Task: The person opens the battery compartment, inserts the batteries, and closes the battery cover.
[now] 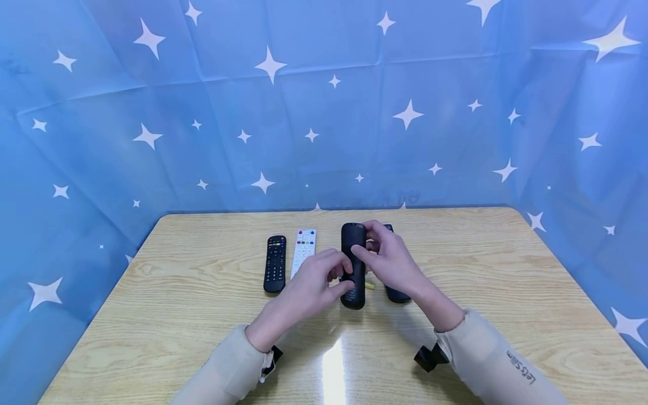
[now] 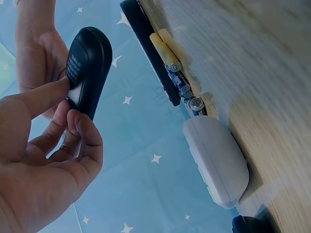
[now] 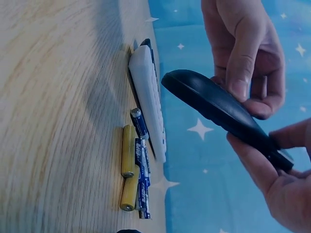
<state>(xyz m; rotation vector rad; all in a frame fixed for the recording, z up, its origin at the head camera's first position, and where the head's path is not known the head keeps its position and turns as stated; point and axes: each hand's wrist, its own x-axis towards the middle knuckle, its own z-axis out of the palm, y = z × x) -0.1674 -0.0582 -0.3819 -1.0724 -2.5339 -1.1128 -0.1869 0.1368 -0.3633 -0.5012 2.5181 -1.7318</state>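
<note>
A black remote control (image 1: 352, 270) is raised over the table with its back and printed label facing up. My left hand (image 1: 314, 281) pinches its lower part; in the left wrist view the left thumb (image 2: 53, 94) lies on the back near the label (image 2: 73, 67). My right hand (image 1: 392, 261) grips the upper end by its right side, thumb on the back. In the right wrist view, the right fingers (image 3: 252, 160) hold the thin end from below. Its button side is mostly hidden.
Left of the hands lie a black remote (image 1: 275, 264) and a white remote (image 1: 305, 247). Another black remote (image 1: 397, 293) sits partly behind the right hand. Several yellow batteries (image 3: 128, 150) and blue batteries (image 3: 139, 124) lie on the wooden table (image 1: 152, 315) beneath the held remote. A blue star-patterned cloth (image 1: 324, 112) hangs behind.
</note>
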